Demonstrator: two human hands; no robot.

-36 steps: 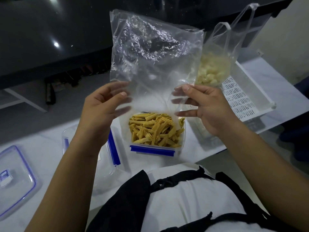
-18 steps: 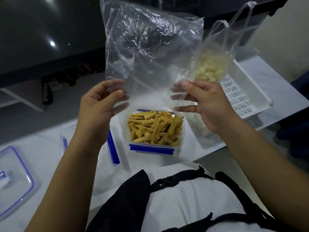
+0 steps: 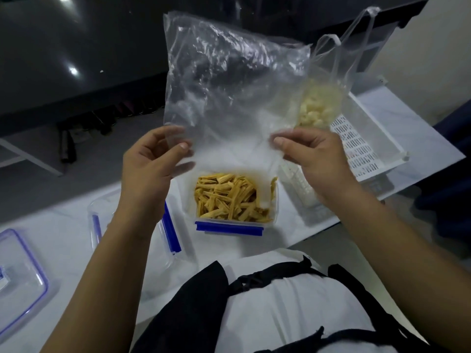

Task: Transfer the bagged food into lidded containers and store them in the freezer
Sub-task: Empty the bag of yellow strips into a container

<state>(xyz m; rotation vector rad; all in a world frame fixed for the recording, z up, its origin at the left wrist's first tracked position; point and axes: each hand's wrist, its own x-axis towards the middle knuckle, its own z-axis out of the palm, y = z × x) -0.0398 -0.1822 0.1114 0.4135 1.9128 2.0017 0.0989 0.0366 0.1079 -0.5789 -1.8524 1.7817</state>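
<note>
The white desk point(image 3: 63, 225) carries everything, with a white slotted basket point(image 3: 367, 149) on its right end. Above it hangs the clear plastic bag point(image 3: 229, 93), upturned and seemingly empty, its long axis upright and its mouth down just over the open container point(image 3: 233, 200). The left hand point(image 3: 150, 171) pinches the bag's lower left edge between thumb and fingers; the right hand point(image 3: 313, 159) pinches the lower right edge the same way. The container sits directly below and between both hands, about equally near each, filled with yellow food strips point(image 3: 229, 196). A second bag of pale pieces point(image 3: 318, 108) stands in the basket, behind the right hand. An empty container point(image 3: 163, 225) lies under the left forearm, and a blue-rimmed lid point(image 3: 23, 276) sits far left, nearer the left hand, which would likely fetch it for closing
</note>
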